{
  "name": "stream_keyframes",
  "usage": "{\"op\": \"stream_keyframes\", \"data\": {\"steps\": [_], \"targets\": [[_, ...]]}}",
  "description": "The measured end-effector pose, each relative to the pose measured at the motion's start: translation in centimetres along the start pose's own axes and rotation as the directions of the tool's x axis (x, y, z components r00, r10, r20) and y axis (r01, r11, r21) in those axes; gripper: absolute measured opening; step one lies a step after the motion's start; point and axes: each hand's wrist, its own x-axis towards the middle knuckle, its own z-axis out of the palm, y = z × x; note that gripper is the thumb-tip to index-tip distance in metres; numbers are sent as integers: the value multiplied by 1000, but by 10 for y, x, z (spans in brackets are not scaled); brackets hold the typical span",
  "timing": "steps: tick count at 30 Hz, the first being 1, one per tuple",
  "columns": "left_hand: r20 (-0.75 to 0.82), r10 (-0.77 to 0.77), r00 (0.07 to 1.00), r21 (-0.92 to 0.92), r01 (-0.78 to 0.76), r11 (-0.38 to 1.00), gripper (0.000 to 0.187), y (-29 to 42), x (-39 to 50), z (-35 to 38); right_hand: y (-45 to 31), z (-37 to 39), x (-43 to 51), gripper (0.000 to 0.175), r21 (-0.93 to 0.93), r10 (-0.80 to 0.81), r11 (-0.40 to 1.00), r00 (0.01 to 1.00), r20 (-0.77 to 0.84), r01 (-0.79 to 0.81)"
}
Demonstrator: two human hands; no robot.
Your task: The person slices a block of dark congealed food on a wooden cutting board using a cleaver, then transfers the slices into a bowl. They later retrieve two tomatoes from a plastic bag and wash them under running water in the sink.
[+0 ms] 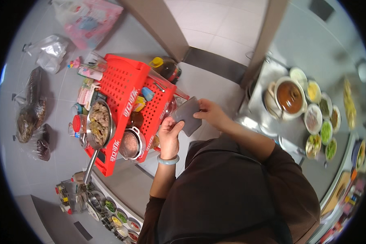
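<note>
A flat dark grey square sheet or pad (187, 116) is held between my two hands, tilted, over the floor beside a red plastic shelf rack (122, 76). My left hand (170, 135), with a pale bangle at the wrist, pinches its lower left edge between thumb and fingers. My right hand (212, 113) grips its upper right edge the same way. What the sheet is made of cannot be told. On the rack's top tier, a steel strainer ladle (100, 125) holds cooked meat pieces. A lidded or wrapped pot of pinkish food (129, 144) stands on a lower tier.
To the right, a metal table (263, 88) bears a clay pot with a brown lid (290, 97) and several small dishes of chopped ingredients (313, 119). A yellow-capped oil bottle (163, 67) stands behind the rack. Plastic bags (50, 53) hang on the left wall. A doorway lies ahead.
</note>
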Motion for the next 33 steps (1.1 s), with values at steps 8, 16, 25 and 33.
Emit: {"op": "stream_keyframes", "data": {"steps": [8,16,25,33], "targets": [[379,-191,905,-21,215,976,39,20,209,18,-44,-36,146,27,161,-14,983,921,-390,83],[809,-366,460,290,230,929,37,46,330,86,-40,-51,155,35,347,52,893,699,-713,287],[782,-617,-91,602,367,709,36,18,310,145,-12,-7,67,21,224,20,835,380,-925,502],[704,-644,-300,707,378,597,35,-42,163,169,19,19,-73,22,44,12,799,58,-998,600]]}}
